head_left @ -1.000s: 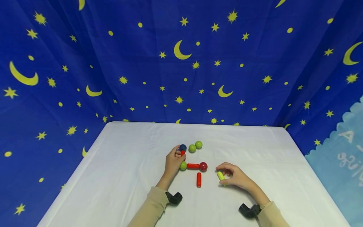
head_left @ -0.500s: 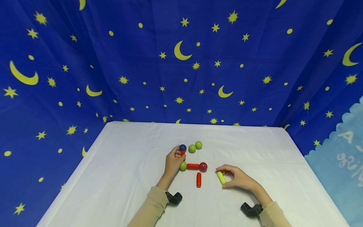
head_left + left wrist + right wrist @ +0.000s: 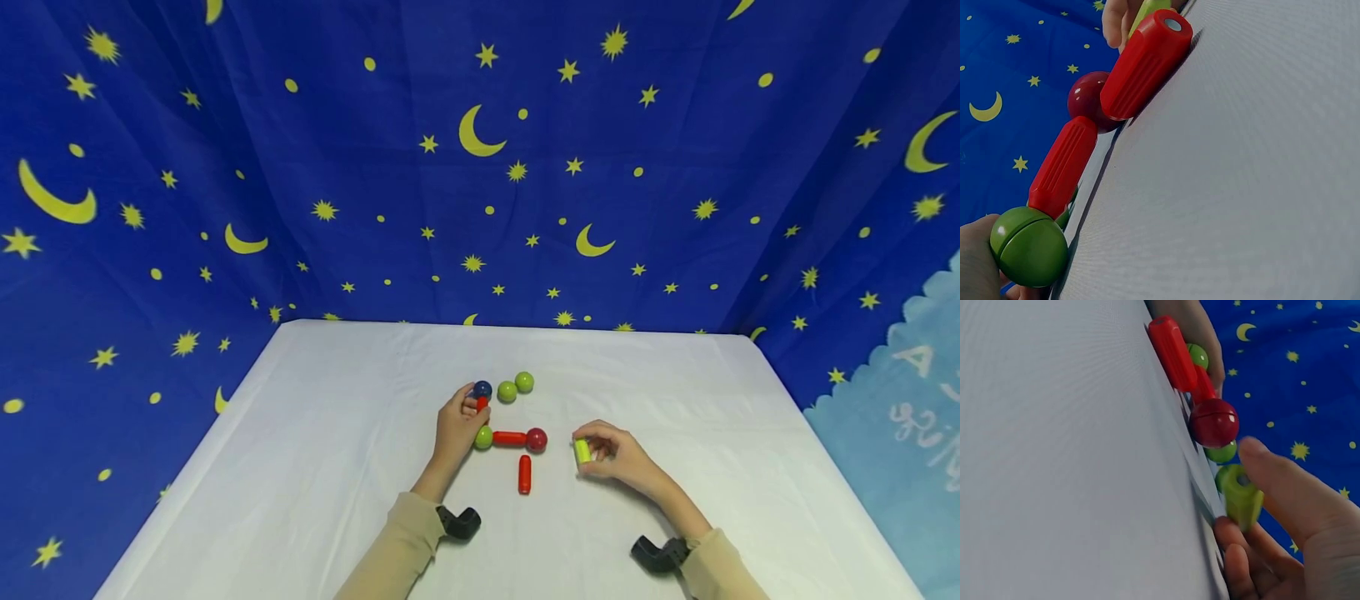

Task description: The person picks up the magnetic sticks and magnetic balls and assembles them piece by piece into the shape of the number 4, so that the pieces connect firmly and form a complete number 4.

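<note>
My left hand (image 3: 453, 429) grips a red magnetic rod (image 3: 482, 406) that stands between a blue ball (image 3: 482, 390) and a green ball (image 3: 483, 437). From that green ball another red rod (image 3: 510, 438) runs right to a dark red ball (image 3: 536, 440). To the right, my right hand (image 3: 622, 457) pinches a yellow-green magnetic rod (image 3: 582, 451) between thumb and fingers, apart from the joined pieces. In the right wrist view, a round end of this yellow-green rod (image 3: 1244, 503) faces the camera. The fingers partly cover the rod in my left hand.
A loose red rod (image 3: 524, 474) lies in front of the joined pieces, its metal end visible in the left wrist view. Two green balls (image 3: 524, 382) rest behind them. A white cloth (image 3: 360, 500) covers the table, and a blue star-patterned curtain (image 3: 420, 192) surrounds it.
The yellow-green rod has turned in my right hand and now looks shorter from the head view. That hand has shifted slightly away from me. My left hand keeps its place.
</note>
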Tool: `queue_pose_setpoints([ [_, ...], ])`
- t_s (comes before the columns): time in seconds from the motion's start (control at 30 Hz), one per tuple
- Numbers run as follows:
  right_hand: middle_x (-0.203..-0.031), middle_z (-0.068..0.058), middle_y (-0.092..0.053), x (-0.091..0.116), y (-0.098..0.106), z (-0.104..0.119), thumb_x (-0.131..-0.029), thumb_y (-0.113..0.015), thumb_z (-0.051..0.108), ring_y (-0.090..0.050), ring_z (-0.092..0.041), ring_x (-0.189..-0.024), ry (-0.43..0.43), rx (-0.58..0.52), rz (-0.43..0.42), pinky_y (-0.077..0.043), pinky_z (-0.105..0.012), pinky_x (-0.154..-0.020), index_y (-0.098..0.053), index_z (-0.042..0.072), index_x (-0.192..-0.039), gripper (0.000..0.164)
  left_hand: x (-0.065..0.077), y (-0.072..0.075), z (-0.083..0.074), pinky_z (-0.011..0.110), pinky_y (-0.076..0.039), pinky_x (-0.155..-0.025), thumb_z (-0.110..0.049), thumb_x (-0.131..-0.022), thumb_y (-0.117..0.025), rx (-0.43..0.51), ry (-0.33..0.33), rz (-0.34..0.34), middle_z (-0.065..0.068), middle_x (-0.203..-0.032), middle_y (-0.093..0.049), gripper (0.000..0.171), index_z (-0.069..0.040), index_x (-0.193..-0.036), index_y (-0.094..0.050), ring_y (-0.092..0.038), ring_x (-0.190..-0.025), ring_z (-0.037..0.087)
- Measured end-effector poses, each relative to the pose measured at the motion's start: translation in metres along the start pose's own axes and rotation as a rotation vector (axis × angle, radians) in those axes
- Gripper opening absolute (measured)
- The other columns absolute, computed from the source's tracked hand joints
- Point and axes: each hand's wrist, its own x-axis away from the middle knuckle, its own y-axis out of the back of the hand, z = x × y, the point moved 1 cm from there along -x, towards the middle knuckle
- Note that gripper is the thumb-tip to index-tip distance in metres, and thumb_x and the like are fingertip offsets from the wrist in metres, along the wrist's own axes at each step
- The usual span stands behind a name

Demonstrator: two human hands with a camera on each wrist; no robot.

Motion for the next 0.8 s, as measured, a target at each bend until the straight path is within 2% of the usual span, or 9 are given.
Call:
queue_pose_setpoints([
  [0.1, -0.111, -0.022, -0.059, -0.004, -0.001, -0.002, -0.075, -0.077, 0.004, -0.057, -0.001, -0.083, 0.001, -0.043, -0.048, -0.050, -0.019, -0.063, -0.062, -0.003, -0.114, 0.042, -0.001, 0.000, 0.000, 0.014, -0.046, -0.062, -0.009, -0.079, -0.071, -0.001, -0.006, 0.001, 0.013, -0.087, -0.064, 0.052, -0.002, -0.128, -0.057, -0.054, -0.067, 0.006],
  [0.33, -0.116, -0.019, -0.055, -0.018, -0.006, -0.002, -0.077, -0.075, 0.005, -0.062, -0.002, -0.074, -0.104, -0.129, -0.115, -0.054, -0.022, -0.059, -0.059, -0.008, -0.115, 0.043, 0.000, 0.003, -0.002, 0.014, -0.046, -0.061, -0.008, -0.078, -0.072, 0.010, 0.005, -0.007, 0.013, -0.086, -0.064, 0.052, -0.001, -0.128, -0.057, -0.053, -0.066, 0.005],
  [0.43, -0.119, -0.022, -0.054, -0.027, -0.011, -0.001, -0.078, -0.075, 0.003, -0.061, -0.001, -0.074, -0.116, -0.135, -0.131, -0.054, -0.022, -0.059, -0.059, -0.009, -0.114, 0.042, 0.001, 0.003, -0.003, 0.015, -0.047, -0.062, -0.007, -0.078, -0.071, 0.016, 0.001, -0.012, 0.014, -0.086, -0.063, 0.052, 0.000, -0.127, -0.057, -0.054, -0.066, 0.006],
  [0.53, -0.120, -0.025, -0.052, -0.035, -0.016, 0.002, -0.078, -0.073, -0.001, -0.059, -0.001, -0.075, -0.104, -0.121, -0.147, -0.054, -0.019, -0.059, -0.060, -0.010, -0.114, 0.039, 0.002, 0.002, -0.003, 0.019, -0.050, -0.062, -0.007, -0.077, -0.071, 0.034, -0.035, -0.021, 0.014, -0.084, -0.063, 0.052, 0.002, -0.126, -0.058, -0.055, -0.065, 0.008],
  [0.57, -0.119, -0.027, -0.052, -0.037, -0.017, 0.006, -0.078, -0.073, -0.002, -0.059, -0.001, -0.075, -0.097, -0.113, -0.152, -0.053, -0.019, -0.060, -0.060, -0.010, -0.113, 0.039, 0.002, 0.002, 0.000, 0.018, -0.050, -0.061, -0.009, -0.077, -0.071, 0.043, -0.074, -0.034, 0.011, -0.082, -0.063, 0.050, 0.003, -0.124, -0.058, -0.055, -0.064, 0.007],
  [0.6, -0.119, -0.027, -0.052, -0.039, -0.018, 0.011, -0.077, -0.073, -0.003, -0.059, -0.004, -0.076, -0.095, -0.100, -0.158, -0.053, -0.018, -0.061, -0.060, -0.011, -0.113, 0.038, 0.002, 0.002, 0.000, 0.020, -0.051, -0.061, -0.009, -0.077, -0.071, 0.049, -0.084, -0.034, 0.011, -0.081, -0.063, 0.050, 0.003, -0.124, -0.059, -0.056, -0.064, 0.008],
  [0.73, -0.119, -0.028, -0.054, -0.045, -0.021, 0.030, -0.077, -0.073, -0.002, -0.060, -0.013, -0.080, -0.108, -0.047, -0.173, -0.052, -0.015, -0.067, -0.062, -0.013, -0.112, 0.038, 0.001, 0.001, 0.001, 0.017, -0.049, -0.061, -0.009, -0.078, -0.071, 0.043, -0.064, -0.022, 0.011, -0.083, -0.064, 0.051, 0.001, -0.126, -0.058, -0.056, -0.065, 0.009],
  [0.8, -0.119, -0.027, -0.055, -0.049, -0.023, 0.034, -0.077, -0.073, -0.001, -0.060, -0.017, -0.083, -0.121, -0.035, -0.182, -0.052, -0.014, -0.070, -0.062, -0.012, -0.111, 0.038, 0.001, 0.002, -0.001, 0.016, -0.048, -0.062, -0.007, -0.078, -0.072, 0.028, -0.011, -0.004, 0.015, -0.087, -0.065, 0.053, 0.000, -0.128, -0.057, -0.056, -0.066, 0.010],
])
